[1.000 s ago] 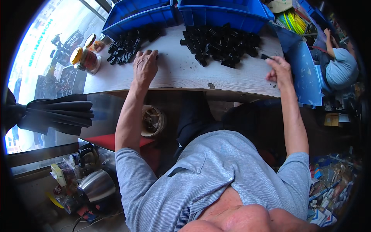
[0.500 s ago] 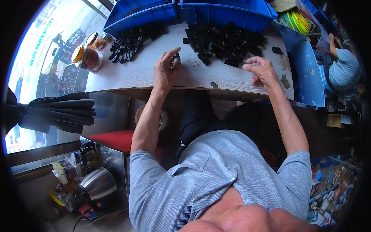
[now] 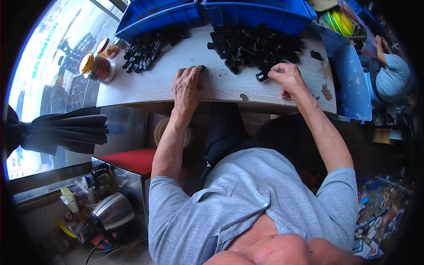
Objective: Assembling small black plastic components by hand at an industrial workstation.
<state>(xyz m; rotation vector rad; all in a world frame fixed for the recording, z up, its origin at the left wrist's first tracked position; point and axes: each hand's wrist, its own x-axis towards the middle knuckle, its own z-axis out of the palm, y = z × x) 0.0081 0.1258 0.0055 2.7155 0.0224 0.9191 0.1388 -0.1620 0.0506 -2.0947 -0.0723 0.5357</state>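
My left hand (image 3: 187, 84) rests on the worktable (image 3: 145, 90) with its fingers curled down. A dark bit of a small black plastic part (image 3: 203, 68) shows at its fingertips; the rest is hidden by the hand. My right hand (image 3: 288, 77) pinches another black plastic part (image 3: 262, 76), which has an opening in it, by one end. That part is at the near edge of a large pile of black plastic parts (image 3: 251, 46). A smaller pile of similar parts (image 3: 142, 55) lies beyond my left hand, toward the window.
Two blue bins (image 3: 161, 21) (image 3: 260, 15) stand behind the piles. Lidded jars (image 3: 99, 68) are at the table's left end. One loose black part (image 3: 316, 55) lies at right, near a large light-blue bin (image 3: 353, 84). Another person (image 3: 393, 77) sits farther right.
My right hand has closed on a black part at the pile's edge and moved slightly left. My left hand has turned, lowering its fingers toward the tabletop.
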